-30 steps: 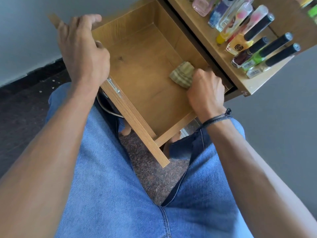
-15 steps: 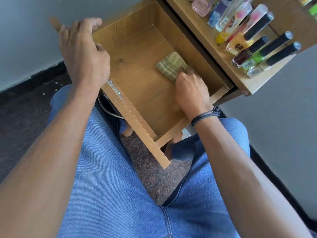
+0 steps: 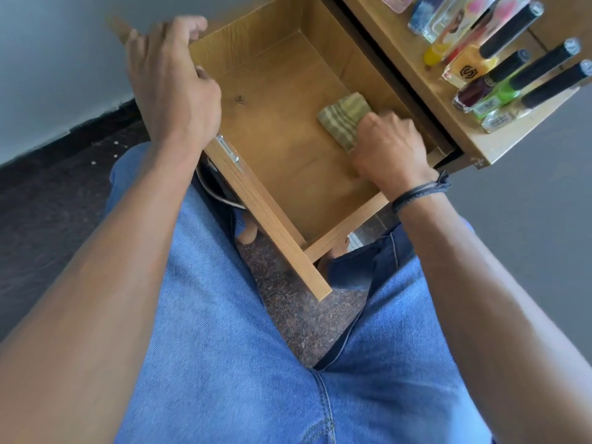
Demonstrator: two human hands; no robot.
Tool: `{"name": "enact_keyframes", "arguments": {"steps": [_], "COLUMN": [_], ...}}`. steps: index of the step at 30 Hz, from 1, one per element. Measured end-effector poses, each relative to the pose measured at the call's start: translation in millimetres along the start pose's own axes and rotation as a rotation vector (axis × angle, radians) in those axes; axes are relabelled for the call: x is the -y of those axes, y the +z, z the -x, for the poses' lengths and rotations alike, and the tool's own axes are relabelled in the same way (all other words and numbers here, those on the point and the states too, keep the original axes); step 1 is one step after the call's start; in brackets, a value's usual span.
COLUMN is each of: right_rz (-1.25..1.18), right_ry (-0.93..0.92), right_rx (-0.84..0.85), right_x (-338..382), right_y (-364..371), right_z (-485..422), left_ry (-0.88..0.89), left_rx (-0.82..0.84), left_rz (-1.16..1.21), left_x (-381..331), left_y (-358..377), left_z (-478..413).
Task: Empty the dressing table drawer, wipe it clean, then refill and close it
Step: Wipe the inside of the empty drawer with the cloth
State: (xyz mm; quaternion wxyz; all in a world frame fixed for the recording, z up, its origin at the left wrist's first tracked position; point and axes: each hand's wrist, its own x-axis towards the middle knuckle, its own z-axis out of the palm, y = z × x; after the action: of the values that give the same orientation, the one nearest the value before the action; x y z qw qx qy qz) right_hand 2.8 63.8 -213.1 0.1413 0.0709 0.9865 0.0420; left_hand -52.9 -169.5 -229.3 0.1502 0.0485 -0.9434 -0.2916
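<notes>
jeans: blue denim, person's two legs fill the lower frame, knees apart
floor: dark speckled stone, seen between the legs
drawer: light wood, pulled out over the lap; inside it only the cloth and the right hand
dressing table top: same wood, upper right, above the drawer's rear end
left hand: on the drawer's front left corner, fingers curled over the rim, gripping it
right hand: inside the drawer, knuckles up, fingers curled round the cloth, pressing it down on the drawer floor
bottles: cluster standing on the table top, several with black caps, one green, one dark red
cloth: folded, olive with pale stripes, on the drawer floor near the right wall, partly under the right hand
wrist cord: black, on the right wrist
</notes>
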Motion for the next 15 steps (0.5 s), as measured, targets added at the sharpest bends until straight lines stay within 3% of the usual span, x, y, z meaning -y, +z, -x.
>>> {"name": "enact_keyframes", "arguments": {"steps": [6, 11, 15], "right_rz": [0.062, -0.095, -0.263], "right_ry": [-0.060, -0.200, -0.211], "right_rx": [0.034, 0.102, 0.169], "right_x": [-0.9, 38.2, 52.7], "right_y": [-3.5, 1.0, 9.0], "right_z": [15.7, 38.0, 55.6], "left_ry": [0.007, 0.014, 0.015], "left_rx": [-0.005, -0.025, -0.029], "left_rz": [0.027, 0.031, 0.022], "left_x": [-0.1, -0.7, 1.7], "left_y": [-0.5, 0.7, 2.2], "left_z": [1.5, 1.0, 0.9]}}
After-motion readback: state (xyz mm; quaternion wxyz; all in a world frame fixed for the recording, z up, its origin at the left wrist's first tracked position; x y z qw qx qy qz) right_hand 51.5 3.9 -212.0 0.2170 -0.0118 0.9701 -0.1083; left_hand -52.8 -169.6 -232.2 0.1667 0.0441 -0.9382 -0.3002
